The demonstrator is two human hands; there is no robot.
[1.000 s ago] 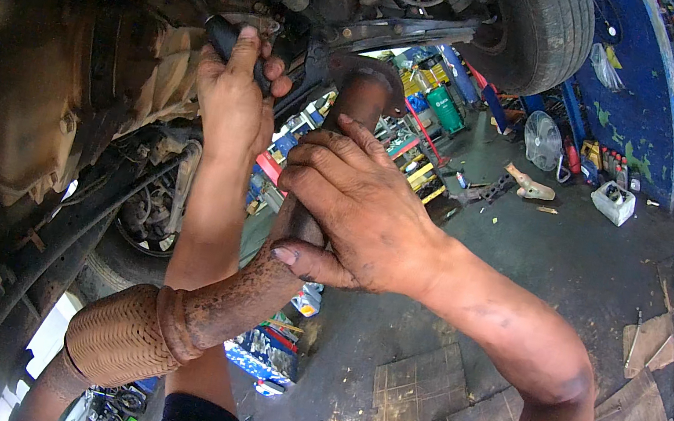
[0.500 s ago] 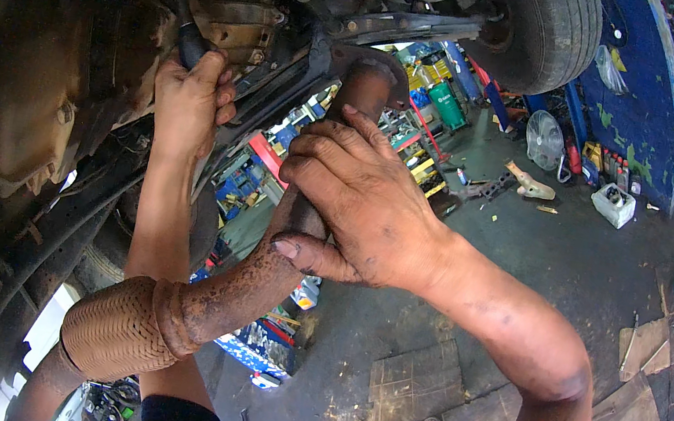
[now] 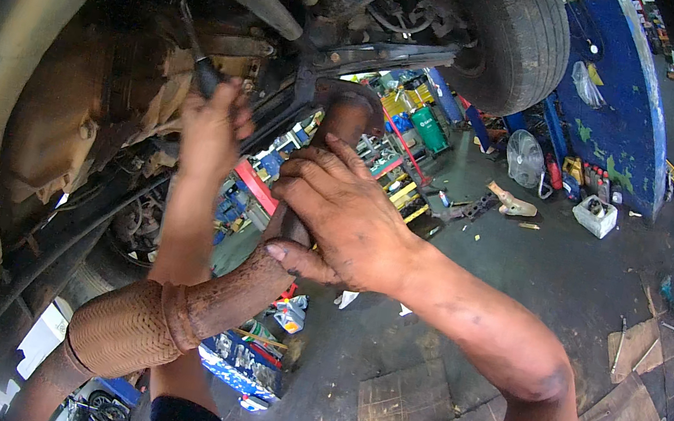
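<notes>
Overhead on the left, my left hand (image 3: 213,123), blurred by motion, is closed round the black handle of a slim metal-shafted hand tool (image 3: 195,44). The tool's narrow tip points up toward the vehicle's underside; its exact kind is unclear. My right hand (image 3: 349,217) wraps round a rusty exhaust pipe (image 3: 239,288), fingers over the top and thumb along the near side. A flange (image 3: 365,97) ends the pipe above that hand. Lower left, the pipe carries a braided flex section (image 3: 126,327), which passes in front of my left forearm.
The raised vehicle's heat shield (image 3: 126,113) and a tyre (image 3: 508,43) hang above. To the right stand a blue panel (image 3: 613,105), a fan (image 3: 526,157) and a white tub (image 3: 595,216). Flattened cardboard (image 3: 408,401) lies on the floor, with tools on another piece farther right.
My left hand and its tool have shifted right and slightly down. The right hand keeps its grip on the pipe. The whole view has shifted a little, showing more of the underside.
</notes>
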